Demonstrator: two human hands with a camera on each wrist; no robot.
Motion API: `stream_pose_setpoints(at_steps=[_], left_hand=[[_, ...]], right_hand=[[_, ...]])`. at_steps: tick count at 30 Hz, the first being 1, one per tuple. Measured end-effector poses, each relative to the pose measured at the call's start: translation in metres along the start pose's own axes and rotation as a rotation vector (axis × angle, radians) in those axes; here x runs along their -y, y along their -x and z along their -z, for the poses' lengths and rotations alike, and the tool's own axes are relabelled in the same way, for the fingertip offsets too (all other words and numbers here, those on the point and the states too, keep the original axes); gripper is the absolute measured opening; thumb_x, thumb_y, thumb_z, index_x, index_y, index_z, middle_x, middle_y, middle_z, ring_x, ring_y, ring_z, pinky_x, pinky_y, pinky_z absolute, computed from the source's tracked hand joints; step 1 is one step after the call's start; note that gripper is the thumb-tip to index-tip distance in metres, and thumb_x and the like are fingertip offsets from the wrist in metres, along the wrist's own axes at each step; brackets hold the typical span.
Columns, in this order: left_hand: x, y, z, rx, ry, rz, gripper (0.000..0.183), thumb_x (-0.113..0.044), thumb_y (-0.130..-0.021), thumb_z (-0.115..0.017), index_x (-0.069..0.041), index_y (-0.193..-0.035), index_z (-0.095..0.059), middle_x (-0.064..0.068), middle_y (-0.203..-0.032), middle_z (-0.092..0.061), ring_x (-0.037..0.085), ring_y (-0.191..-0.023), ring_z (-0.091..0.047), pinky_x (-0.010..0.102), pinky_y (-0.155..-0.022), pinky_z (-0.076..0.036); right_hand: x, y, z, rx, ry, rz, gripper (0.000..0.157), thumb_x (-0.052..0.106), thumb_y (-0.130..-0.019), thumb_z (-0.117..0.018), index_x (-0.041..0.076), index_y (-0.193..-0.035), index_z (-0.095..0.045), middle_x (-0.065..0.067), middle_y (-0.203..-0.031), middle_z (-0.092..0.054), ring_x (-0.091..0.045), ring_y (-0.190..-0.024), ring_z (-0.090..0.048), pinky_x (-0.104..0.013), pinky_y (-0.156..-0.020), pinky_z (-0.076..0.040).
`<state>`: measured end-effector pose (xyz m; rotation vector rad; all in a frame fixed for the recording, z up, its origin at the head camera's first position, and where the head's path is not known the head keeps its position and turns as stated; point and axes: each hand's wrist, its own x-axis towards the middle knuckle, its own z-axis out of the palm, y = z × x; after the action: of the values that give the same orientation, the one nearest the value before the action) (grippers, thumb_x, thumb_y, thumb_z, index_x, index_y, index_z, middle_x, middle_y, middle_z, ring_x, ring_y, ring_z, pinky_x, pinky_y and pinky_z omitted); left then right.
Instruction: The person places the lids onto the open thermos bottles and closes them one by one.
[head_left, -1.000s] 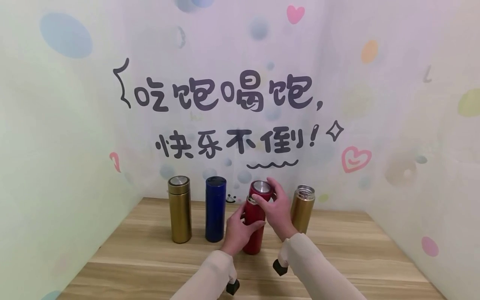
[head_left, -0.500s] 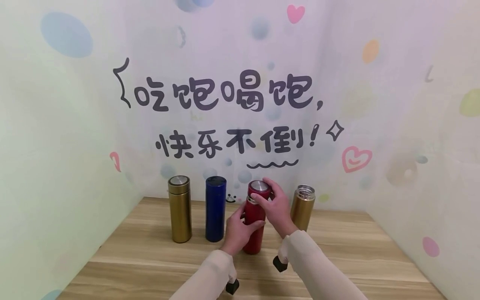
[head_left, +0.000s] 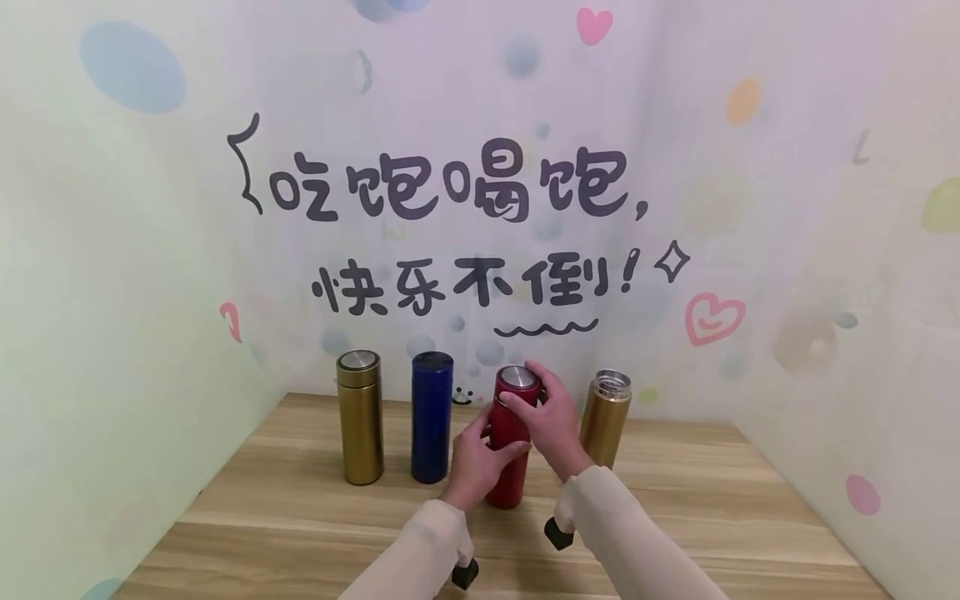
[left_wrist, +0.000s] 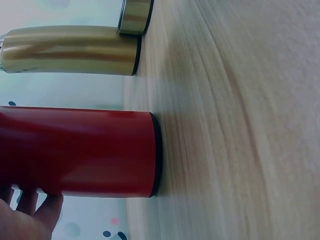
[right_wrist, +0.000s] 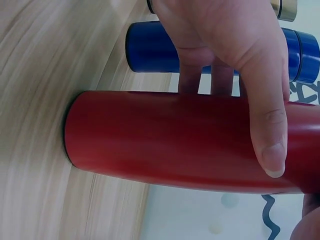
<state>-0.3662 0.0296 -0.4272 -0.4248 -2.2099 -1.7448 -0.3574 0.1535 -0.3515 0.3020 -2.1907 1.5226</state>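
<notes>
A red thermos bottle (head_left: pixel 507 487) stands upright on the wooden table. My left hand (head_left: pixel 477 467) grips its body, thumb across the front, as the right wrist view also shows. At the top, my right hand (head_left: pixel 555 417) holds the red lid (head_left: pixel 517 380), which has a steel disc on it and sits down close on the bottle's neck. To the right, partly behind my right hand, is a lidless gold thermos bottle (head_left: pixel 604 421) with its steel mouth showing. In the left wrist view a gold lid (left_wrist: pixel 136 17) rests on the table by that bottle; the head view hides it.
Left of the red bottle stand a blue thermos bottle (head_left: pixel 431 425) and a lidded gold thermos bottle (head_left: pixel 362 437), both upright. Behind the table (head_left: pixel 300 533) rises a printed backdrop (head_left: pixel 480 83) with dark lettering, and more walls flank it.
The red lid has come down and slightly left onto the red bottle, and the steel band below it is now mostly covered. My left hand keeps its place.
</notes>
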Motion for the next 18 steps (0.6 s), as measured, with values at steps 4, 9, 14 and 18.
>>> stream_pose_setpoints(at_steps=[4,9,14,18], left_hand=[[0.001,0.0,0.0,-0.001,0.003,-0.005,0.079,-0.036,-0.081,-0.079,-0.018,-0.149,-0.042,0.008,-0.135,-0.057,0.03,-0.118,-0.058,0.048,-0.09,-0.051],[0.001,0.0,0.0,-0.001,-0.009,0.008,0.08,-0.034,-0.082,-0.08,-0.019,-0.15,-0.04,0.008,-0.136,-0.056,0.031,-0.119,-0.057,0.048,-0.091,-0.051],[-0.001,-0.001,0.0,0.003,-0.027,0.021,0.079,-0.029,-0.082,-0.079,-0.021,-0.15,-0.039,0.008,-0.137,-0.055,0.031,-0.12,-0.056,0.047,-0.091,-0.051],[-0.002,-0.001,0.0,0.005,-0.021,0.02,0.077,-0.023,-0.083,-0.079,-0.02,-0.15,-0.04,0.009,-0.136,-0.056,0.031,-0.119,-0.057,0.046,-0.09,-0.051]], right_hand=[[-0.001,0.001,-0.005,-0.054,0.084,0.027,0.067,0.035,-0.083,-0.078,0.015,-0.139,-0.049,-0.008,-0.13,-0.053,-0.027,-0.116,-0.052,-0.048,-0.09,-0.052],[0.002,0.004,-0.014,-0.146,0.138,0.047,0.064,0.033,-0.083,-0.079,0.013,-0.137,-0.05,-0.007,-0.125,-0.053,-0.024,-0.113,-0.051,-0.045,-0.087,-0.054],[0.006,0.007,-0.025,-0.239,0.171,0.063,0.063,0.031,-0.081,-0.081,0.01,-0.133,-0.051,-0.009,-0.121,-0.05,-0.026,-0.111,-0.051,-0.045,-0.086,-0.054],[0.005,0.006,-0.031,-0.28,0.187,0.06,0.062,0.032,-0.081,-0.081,0.01,-0.131,-0.051,-0.011,-0.121,-0.048,-0.026,-0.112,-0.05,-0.045,-0.087,-0.054]])
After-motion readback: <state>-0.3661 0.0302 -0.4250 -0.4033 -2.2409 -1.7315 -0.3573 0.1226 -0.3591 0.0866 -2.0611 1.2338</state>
